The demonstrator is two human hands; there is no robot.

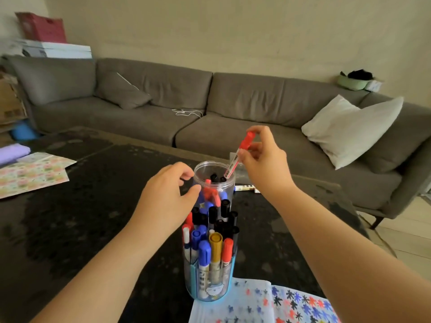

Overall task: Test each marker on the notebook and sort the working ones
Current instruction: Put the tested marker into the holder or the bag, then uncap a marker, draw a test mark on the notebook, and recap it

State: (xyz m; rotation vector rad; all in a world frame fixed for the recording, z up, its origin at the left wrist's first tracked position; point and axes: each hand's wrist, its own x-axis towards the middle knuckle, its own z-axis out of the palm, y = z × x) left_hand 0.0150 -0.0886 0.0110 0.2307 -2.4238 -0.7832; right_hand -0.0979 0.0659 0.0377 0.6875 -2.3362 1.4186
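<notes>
My right hand point(263, 159) pinches a red-capped marker point(238, 155) by its upper end, its lower tip dipping into the mouth of a clear round jar point(229, 183) that holds several capped markers. My left hand point(168, 194) grips the jar's left side, thumb and fingers curled around its rim. In front of the jar stands a blue pen holder point(211, 271) packed with blue, red, gold and black markers. An open notebook point(263, 304) covered with coloured star scribbles lies at the near edge, right of the holder.
Everything sits on a dark coffee table point(81, 217). Patterned paper sheets point(32, 171) and a purple cloth point(12, 152) lie at its left. A small white strip point(245, 188) lies behind the jar. A grey sofa point(210, 106) with a white cushion point(349, 129) runs behind.
</notes>
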